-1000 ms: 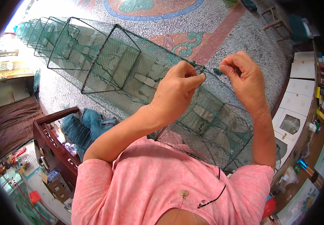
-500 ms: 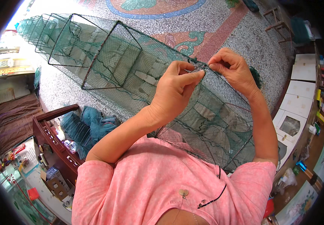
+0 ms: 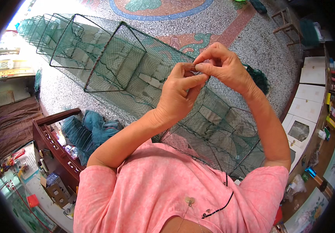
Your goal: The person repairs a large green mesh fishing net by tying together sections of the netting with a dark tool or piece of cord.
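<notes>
A long green mesh fishing net trap (image 3: 148, 66) with dark square frames stretches from the far left to right in front of my body. At its upper edge, my left hand (image 3: 181, 91) is closed in a pinch on the netting. Close against those fingertips, my right hand (image 3: 225, 70) is also pinching, with thumb and index finger together. Thin pale strands seem to run between the two hands, but what the right fingers hold is too small to make out.
Bundled blue-green netting (image 3: 91, 132) lies in a dark red wooden piece of furniture (image 3: 55, 155) at left. A dark green net heap (image 3: 257, 79) rests on the speckled floor beyond my right wrist. White cabinets (image 3: 307, 101) line the right; a wooden stool (image 3: 285, 27) stands far right.
My right hand has moved left and slightly up, from the net's edge to my left fingertips. My left hand stays nearly in place, still pinching.
</notes>
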Action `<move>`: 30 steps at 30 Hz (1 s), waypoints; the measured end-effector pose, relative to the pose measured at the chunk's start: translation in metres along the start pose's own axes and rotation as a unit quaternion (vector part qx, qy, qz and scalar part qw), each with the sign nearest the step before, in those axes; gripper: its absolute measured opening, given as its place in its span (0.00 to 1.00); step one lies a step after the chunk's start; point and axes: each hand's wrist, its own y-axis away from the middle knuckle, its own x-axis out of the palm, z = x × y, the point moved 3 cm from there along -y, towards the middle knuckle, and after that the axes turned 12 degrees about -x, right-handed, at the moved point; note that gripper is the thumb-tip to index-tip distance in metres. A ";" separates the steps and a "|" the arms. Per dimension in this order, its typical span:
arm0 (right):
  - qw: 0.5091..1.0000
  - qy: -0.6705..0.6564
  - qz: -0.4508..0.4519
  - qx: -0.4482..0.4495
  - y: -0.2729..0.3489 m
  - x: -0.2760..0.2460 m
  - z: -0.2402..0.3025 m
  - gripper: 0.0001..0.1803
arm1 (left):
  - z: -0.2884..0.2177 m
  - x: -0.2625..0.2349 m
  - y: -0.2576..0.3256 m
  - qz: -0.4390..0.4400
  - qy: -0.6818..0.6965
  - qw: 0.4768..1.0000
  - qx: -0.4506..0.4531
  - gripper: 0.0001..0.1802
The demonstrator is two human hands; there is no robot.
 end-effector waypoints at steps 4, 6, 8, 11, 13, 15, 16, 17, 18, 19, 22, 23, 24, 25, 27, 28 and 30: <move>0.996 0.067 0.052 0.000 -0.011 0.002 0.016 0.06 | 0.003 0.000 0.001 -0.013 0.011 1.000 0.008 0.12; 0.988 0.140 0.043 -0.047 -0.015 0.002 0.021 0.07 | 0.002 0.000 0.000 -0.011 0.024 1.000 -0.007 0.11; 0.960 0.233 0.000 -0.155 -0.018 0.011 0.029 0.07 | 0.002 0.000 0.000 -0.004 0.038 0.998 -0.043 0.09; 0.933 0.254 -0.051 -0.249 -0.018 0.029 0.049 0.06 | 0.002 -0.004 -0.002 -0.025 0.000 0.998 0.063 0.12; 0.951 0.170 -0.088 -0.241 -0.015 0.034 0.058 0.05 | 0.004 -0.003 0.000 -0.021 0.042 0.999 -0.009 0.16; 0.941 0.097 -0.157 -0.286 -0.006 0.031 0.049 0.05 | 0.003 0.001 -0.001 -0.010 0.065 0.997 -0.038 0.21; 0.931 0.060 -0.190 -0.306 -0.003 0.029 0.046 0.05 | 0.004 0.003 -0.002 0.001 0.068 0.997 -0.033 0.23; 0.916 0.034 -0.221 -0.334 -0.006 0.023 0.055 0.05 | 0.007 0.004 -0.001 0.008 0.070 0.997 -0.033 0.25; 0.898 0.006 -0.253 -0.359 -0.011 0.012 0.073 0.04 | 0.009 0.004 -0.001 0.011 0.087 0.995 -0.052 0.24; 0.878 -0.021 -0.284 -0.383 -0.013 0.005 0.083 0.04 | 0.012 0.004 -0.003 0.014 0.104 0.992 -0.070 0.24; 0.902 -0.063 -0.289 -0.315 -0.019 -0.011 0.068 0.03 | 0.010 0.003 -0.002 0.027 0.109 0.989 -0.096 0.23; 0.897 -0.070 -0.303 -0.314 -0.015 -0.015 0.071 0.03 | 0.010 0.003 0.001 0.028 0.105 0.988 -0.108 0.22; 0.892 -0.078 -0.315 -0.313 -0.011 -0.019 0.078 0.03 | 0.010 0.002 -0.001 0.025 0.099 0.991 -0.092 0.23; 0.888 -0.086 -0.328 -0.312 -0.009 -0.023 0.081 0.03 | 0.009 0.001 -0.007 0.023 0.092 0.993 -0.076 0.25; 0.890 -0.094 -0.318 -0.313 -0.003 -0.033 0.076 0.04 | 0.003 0.000 -0.011 0.031 0.085 0.995 -0.043 0.27; 0.894 -0.119 -0.300 -0.310 0.005 -0.035 0.073 0.04 | -0.003 -0.001 -0.012 0.040 0.083 0.995 -0.029 0.28; 0.907 -0.128 -0.288 -0.278 0.017 -0.029 0.078 0.06 | -0.006 0.000 -0.014 0.073 0.058 0.996 0.013 0.31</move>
